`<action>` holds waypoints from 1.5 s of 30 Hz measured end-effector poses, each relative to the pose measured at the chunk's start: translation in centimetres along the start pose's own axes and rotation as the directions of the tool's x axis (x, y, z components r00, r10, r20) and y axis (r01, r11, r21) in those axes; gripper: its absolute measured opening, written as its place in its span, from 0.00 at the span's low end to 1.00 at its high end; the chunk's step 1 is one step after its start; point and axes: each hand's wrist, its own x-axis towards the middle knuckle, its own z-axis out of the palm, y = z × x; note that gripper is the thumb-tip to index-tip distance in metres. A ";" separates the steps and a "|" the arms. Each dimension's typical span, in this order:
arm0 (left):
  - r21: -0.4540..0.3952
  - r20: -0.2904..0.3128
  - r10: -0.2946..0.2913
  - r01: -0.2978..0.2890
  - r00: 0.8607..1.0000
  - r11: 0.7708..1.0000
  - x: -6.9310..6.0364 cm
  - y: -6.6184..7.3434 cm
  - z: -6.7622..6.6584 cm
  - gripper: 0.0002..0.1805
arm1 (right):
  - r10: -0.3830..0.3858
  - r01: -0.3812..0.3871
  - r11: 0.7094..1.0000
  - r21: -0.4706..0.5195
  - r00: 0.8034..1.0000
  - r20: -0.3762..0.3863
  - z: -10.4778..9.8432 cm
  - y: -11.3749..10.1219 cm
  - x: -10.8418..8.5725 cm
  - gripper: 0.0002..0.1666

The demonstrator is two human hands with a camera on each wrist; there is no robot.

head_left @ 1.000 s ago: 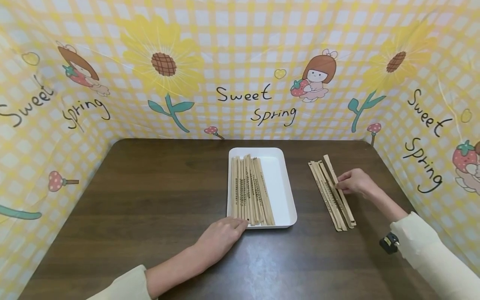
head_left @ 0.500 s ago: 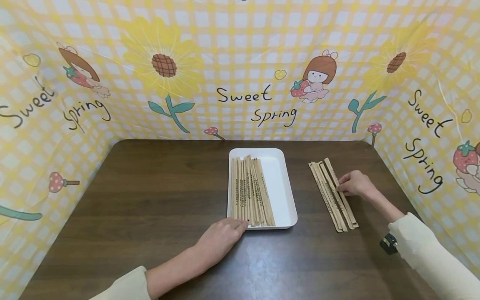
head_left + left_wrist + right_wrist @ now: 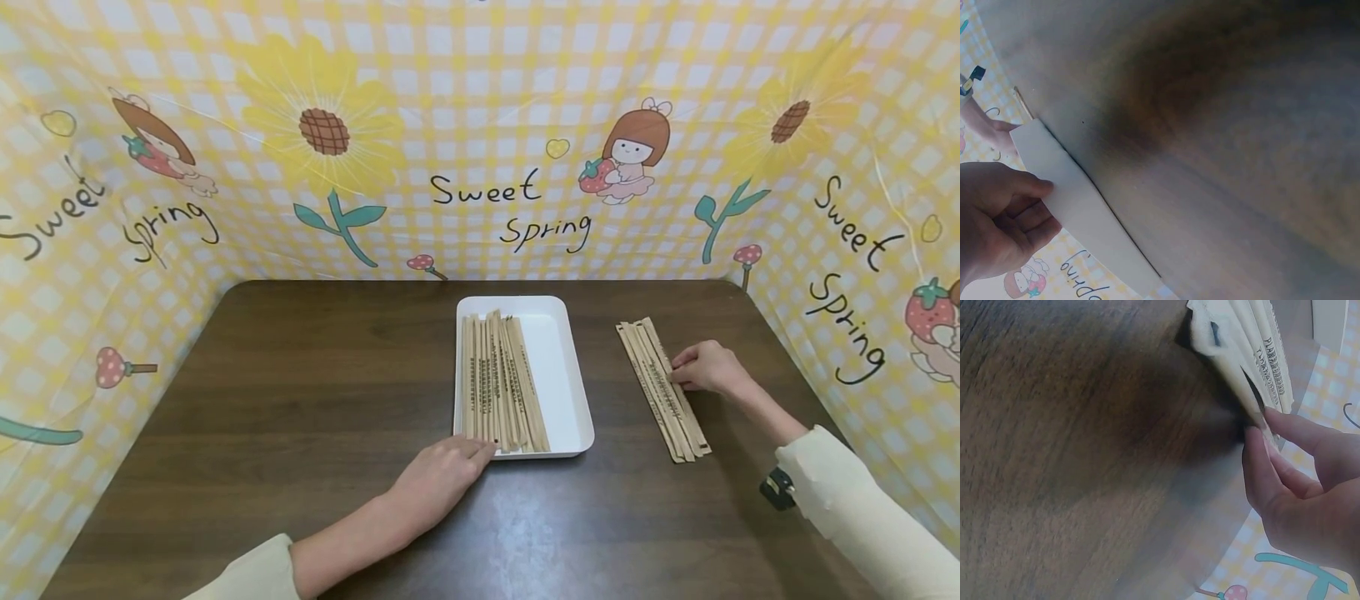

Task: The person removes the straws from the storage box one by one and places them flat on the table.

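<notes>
Several brown paper-wrapped straws (image 3: 491, 383) lie side by side lengthwise in a white tray (image 3: 558, 375), filling its left part. My left hand (image 3: 442, 475) holds the tray's near left corner; in the left wrist view its thumb lies against the outer wall (image 3: 1079, 194). To the right of the tray, a smaller row of wrapped straws (image 3: 648, 375) lies slanted on the table. My right hand (image 3: 708, 367) pinches the rightmost wrapped straw (image 3: 1235, 381) of that row between thumb and fingers, close against its neighbours. Dark printing shows on the wrappers.
Beneath everything is a dark brown wooden table (image 3: 315, 375). A yellow checked cloth (image 3: 495, 108) with printed flowers and figures stands around its back and sides. A small black device (image 3: 777, 489) sits at the right sleeve.
The rightmost wrapped straw has shifted left in my right hand, and the gap between it and the rest of the row has closed. My left hand stays at the tray.
</notes>
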 end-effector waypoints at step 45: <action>0.008 0.009 -0.004 0.004 1.000 1.000 0.0 0.1 0.1 0.15 | -0.211 0.118 0.905 0.408 0.959 0.191 7.9 -13.7 0.5 0.22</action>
